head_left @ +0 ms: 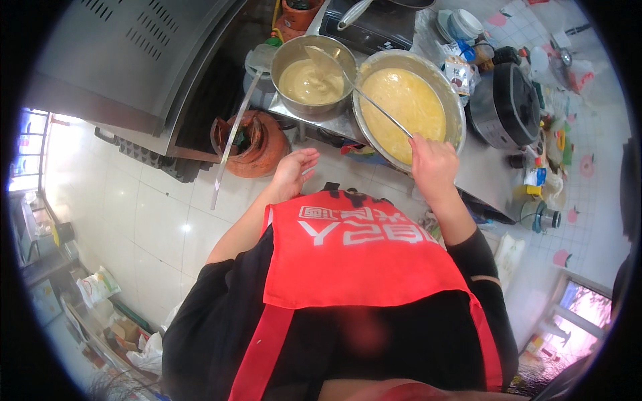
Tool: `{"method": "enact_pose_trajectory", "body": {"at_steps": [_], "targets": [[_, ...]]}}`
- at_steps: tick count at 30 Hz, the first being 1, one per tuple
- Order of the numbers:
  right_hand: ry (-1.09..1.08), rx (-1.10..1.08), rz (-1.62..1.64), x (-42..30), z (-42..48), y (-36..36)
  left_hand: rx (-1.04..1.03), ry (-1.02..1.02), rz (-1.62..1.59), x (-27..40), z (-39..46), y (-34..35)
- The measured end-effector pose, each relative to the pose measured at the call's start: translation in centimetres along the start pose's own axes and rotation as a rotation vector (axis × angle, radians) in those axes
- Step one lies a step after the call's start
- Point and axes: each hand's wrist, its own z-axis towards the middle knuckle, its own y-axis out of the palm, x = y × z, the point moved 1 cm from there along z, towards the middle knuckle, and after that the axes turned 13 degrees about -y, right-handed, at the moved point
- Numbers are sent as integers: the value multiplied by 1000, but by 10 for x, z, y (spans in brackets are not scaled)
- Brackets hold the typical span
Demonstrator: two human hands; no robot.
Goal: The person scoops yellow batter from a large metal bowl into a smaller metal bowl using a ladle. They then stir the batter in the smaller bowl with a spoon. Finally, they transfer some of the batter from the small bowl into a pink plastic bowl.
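My right hand (435, 163) grips the handle of a long metal ladle (383, 111). Its bowl is over a steel pot (313, 113), where thick tan batter (307, 82) drops off it in soft folds. Right beside that pot stands a larger metal basin (457, 115) holding a yellow, runnier mixture (401, 103); the ladle's handle crosses above it. My left hand (297, 168) holds nothing, fingers loosely extended, in front of my red apron (361, 260) and apart from both vessels.
An orange gas cylinder (256, 158) stands on the tiled floor, with a long flat strip (233, 140) slanting past it. A steel cabinet (115, 65) is at left. On the counter are an induction cooktop (368, 25), a rice cooker (504, 105) and a white seasoning packet (457, 72).
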Motion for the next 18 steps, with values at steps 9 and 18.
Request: {"method": "enact_pose_trajectory", "body": {"at_steps": [9,18], "targets": [[1189,-97,1264,31,-38,30,-15,-12,44,1,5,11],[1350,119,1524,65,-99,-28,4,-30,53,1,6,18]]}}
